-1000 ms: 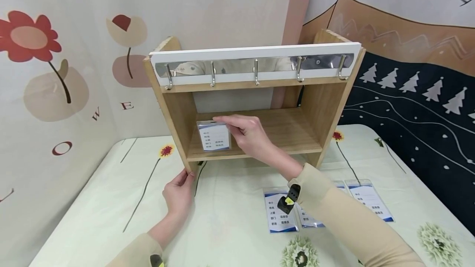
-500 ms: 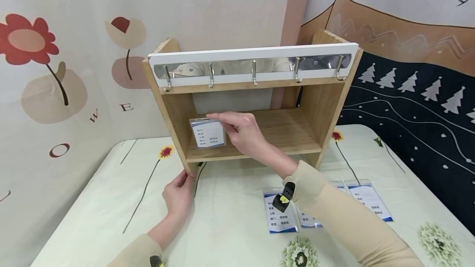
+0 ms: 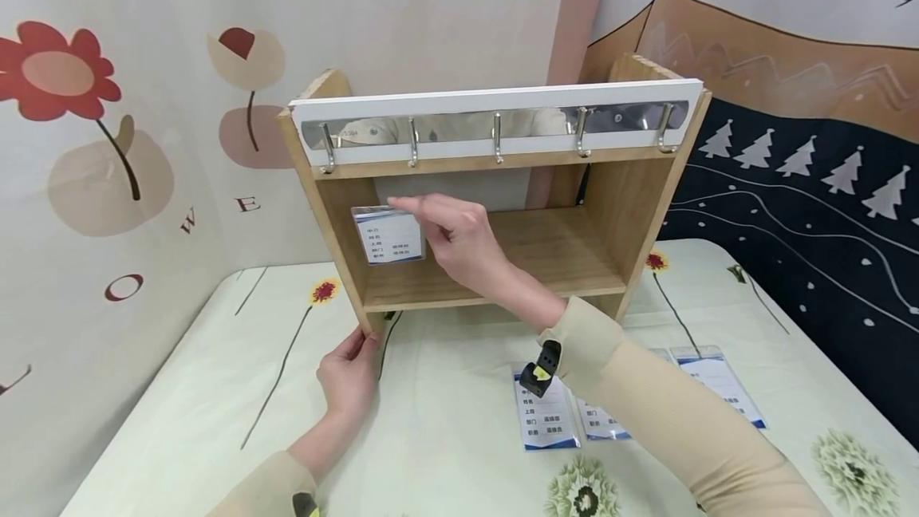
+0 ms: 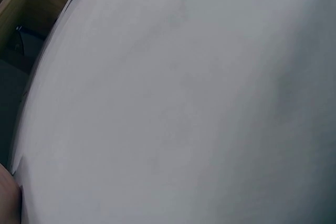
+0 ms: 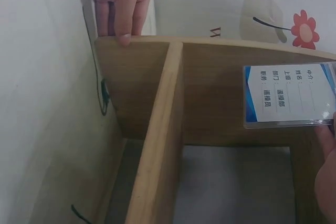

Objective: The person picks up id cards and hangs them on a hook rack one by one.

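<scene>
My right hand (image 3: 463, 242) pinches a clear-sleeved badge card (image 3: 390, 235) by its top edge, in front of the left part of the wooden shelf (image 3: 553, 254). White with blue trim and printed lines, the card hangs below the leftmost metal hooks (image 3: 326, 148). In the right wrist view the card (image 5: 289, 95) shows sideways, with part of the hand (image 5: 326, 177) at the right edge. My left hand (image 3: 349, 377) grips the foot of the shelf's left side panel between thumb and fingers. The left wrist view is mostly pale cloth, with a bit of hand (image 4: 9, 198).
Several similar badge cards (image 3: 549, 413) lie on the flower-printed tablecloth (image 3: 445, 437), partly behind the right sleeve (image 3: 668, 405). A white board with a metal strip (image 3: 459, 126) and several hooks runs across the shelf's top front. Printed curtains stand behind.
My right hand has carried the badge card leftward and then up, closer to the leftmost hooks. The left hand stays at the shelf's foot.
</scene>
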A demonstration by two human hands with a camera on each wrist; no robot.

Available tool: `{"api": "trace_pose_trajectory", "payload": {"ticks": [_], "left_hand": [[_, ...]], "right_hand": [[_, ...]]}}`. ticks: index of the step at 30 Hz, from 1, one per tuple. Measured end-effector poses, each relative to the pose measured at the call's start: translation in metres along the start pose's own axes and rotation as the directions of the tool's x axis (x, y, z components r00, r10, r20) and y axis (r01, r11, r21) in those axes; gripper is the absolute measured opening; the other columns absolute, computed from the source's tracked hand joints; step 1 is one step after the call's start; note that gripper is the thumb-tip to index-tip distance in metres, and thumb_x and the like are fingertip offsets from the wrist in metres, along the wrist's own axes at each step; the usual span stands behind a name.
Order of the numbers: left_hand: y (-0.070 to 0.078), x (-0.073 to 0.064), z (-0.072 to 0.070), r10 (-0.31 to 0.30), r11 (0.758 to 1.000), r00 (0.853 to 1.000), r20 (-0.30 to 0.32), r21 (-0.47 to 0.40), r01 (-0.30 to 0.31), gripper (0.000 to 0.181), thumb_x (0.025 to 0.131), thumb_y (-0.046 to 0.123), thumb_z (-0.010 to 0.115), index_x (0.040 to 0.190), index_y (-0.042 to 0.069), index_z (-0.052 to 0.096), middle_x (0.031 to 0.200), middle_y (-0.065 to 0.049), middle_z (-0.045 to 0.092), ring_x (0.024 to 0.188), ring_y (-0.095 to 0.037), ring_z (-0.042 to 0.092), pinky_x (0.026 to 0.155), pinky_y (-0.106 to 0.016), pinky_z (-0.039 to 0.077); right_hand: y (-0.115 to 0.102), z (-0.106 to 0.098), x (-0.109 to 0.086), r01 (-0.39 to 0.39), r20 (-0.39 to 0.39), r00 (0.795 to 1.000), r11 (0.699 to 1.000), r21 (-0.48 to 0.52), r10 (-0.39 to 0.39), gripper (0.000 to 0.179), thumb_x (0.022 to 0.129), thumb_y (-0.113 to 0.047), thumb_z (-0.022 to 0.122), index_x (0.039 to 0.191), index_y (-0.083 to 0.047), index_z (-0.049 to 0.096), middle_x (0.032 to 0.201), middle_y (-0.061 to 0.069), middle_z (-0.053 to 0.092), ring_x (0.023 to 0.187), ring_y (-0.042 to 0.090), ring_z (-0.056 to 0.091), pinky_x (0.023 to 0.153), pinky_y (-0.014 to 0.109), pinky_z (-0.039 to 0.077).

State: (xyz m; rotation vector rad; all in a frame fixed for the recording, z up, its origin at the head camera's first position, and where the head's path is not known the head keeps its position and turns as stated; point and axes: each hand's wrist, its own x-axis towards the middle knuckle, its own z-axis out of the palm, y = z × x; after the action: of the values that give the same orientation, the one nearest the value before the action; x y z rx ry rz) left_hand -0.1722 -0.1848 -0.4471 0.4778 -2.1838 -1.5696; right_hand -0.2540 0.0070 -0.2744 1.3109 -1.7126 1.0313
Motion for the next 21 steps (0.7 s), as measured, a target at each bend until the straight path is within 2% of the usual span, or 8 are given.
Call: {"api": "trace_pose_trajectory", "payload": {"ticks": [3,9,12,15,18,21], "left_hand": [[0.000,0.000,0.000,0.000,1.000,1.000,0.007,0.007,0.000,0.036,0.100,0.013,0.065,0.133,-0.002,0.065,0.123,-0.020,0.068,0.118,-0.030,0.065,0.077,-0.005,0.048],[0.000,-0.001,-0.003,-0.007,0.999,1.000,0.018,0.032,0.006,0.038,0.101,0.017,0.064,0.135,-0.001,0.064,0.125,-0.019,0.067,0.120,-0.030,0.064,0.090,-0.025,0.056],[0.000,-0.001,-0.003,-0.008,0.999,1.000,0.016,0.031,0.007,0.037,0.101,0.017,0.064,0.135,0.000,0.064,0.124,-0.019,0.068,0.119,-0.029,0.065,0.086,-0.019,0.055],[0.000,-0.001,-0.002,-0.007,0.999,1.000,0.018,0.033,0.007,0.037,0.102,0.017,0.064,0.135,0.001,0.065,0.124,-0.019,0.068,0.119,-0.028,0.065,0.083,-0.015,0.053],[0.001,-0.001,-0.003,-0.007,0.999,1.000,0.025,0.037,0.007,0.037,0.102,0.017,0.064,0.136,0.001,0.064,0.125,-0.019,0.067,0.120,-0.029,0.064,0.088,-0.024,0.057],[0.001,-0.001,-0.003,-0.008,0.999,1.000,0.025,0.044,0.007,0.037,0.102,0.017,0.064,0.136,0.001,0.064,0.127,-0.019,0.067,0.122,-0.029,0.063,0.093,-0.036,0.056]], "right_hand": [[-0.001,0.001,0.004,0.021,-0.027,0.999,1.000,-0.002,-0.021,0.033,0.095,0.016,0.057,0.119,0.002,0.074,0.103,0.012,0.077,0.076,0.017,0.060,0.061,0.024,0.040],[-0.002,0.004,0.010,0.059,-0.049,0.997,0.998,0.008,-0.058,0.030,0.097,0.013,0.058,0.120,0.002,0.073,0.098,0.012,0.075,0.081,0.019,0.064,0.064,0.024,0.043],[-0.006,0.006,0.013,0.074,-0.062,0.995,0.997,0.020,-0.072,0.029,0.097,0.012,0.058,0.122,0.003,0.071,0.099,0.013,0.074,0.073,0.017,0.056,0.062,0.024,0.042],[-0.011,0.007,0.016,0.082,-0.078,0.994,0.996,0.028,-0.080,0.028,0.098,0.011,0.057,0.122,0.004,0.070,0.102,0.014,0.074,0.072,0.015,0.052,0.061,0.024,0.040],[-0.017,0.008,0.021,0.089,-0.089,0.992,0.995,0.046,-0.085,0.028,0.099,0.011,0.056,0.122,0.005,0.069,0.110,0.016,0.074,0.084,0.016,0.062,0.065,0.024,0.044],[-0.021,0.011,0.026,0.097,-0.091,0.992,0.993,0.067,-0.091,0.027,0.099,0.011,0.056,0.122,0.007,0.069,0.115,0.018,0.073,0.101,0.019,0.068,0.076,0.022,0.050]]}}
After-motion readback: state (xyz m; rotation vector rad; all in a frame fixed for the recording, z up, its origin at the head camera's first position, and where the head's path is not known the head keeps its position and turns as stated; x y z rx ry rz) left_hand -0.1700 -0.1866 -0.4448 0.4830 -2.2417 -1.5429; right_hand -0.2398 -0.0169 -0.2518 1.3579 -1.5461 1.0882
